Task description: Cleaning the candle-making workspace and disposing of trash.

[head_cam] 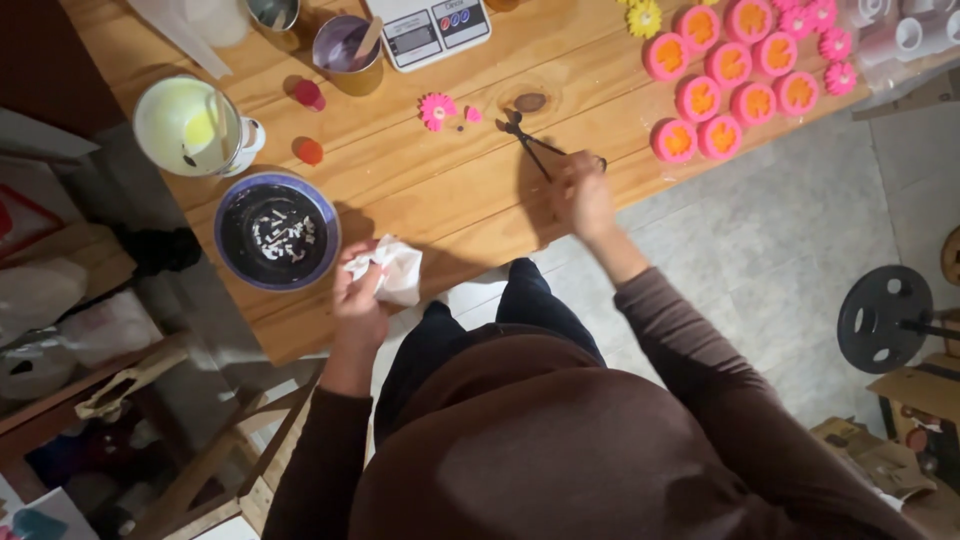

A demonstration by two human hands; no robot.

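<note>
My right hand grips a pair of thin black tweezers whose tips rest on the wooden table, close to a small pink flower-shaped piece and a tiny pink bit. A crumpled white tissue is pinched in my left hand at the table's near edge. Just left of that hand stands a dark bowl with a purple rim and pale bits inside.
Several pink round moulds with orange flowers sit at the far right, with a yellow flower. A white cup of yellow liquid, two small red-orange pieces, a purple cup, a digital scale.
</note>
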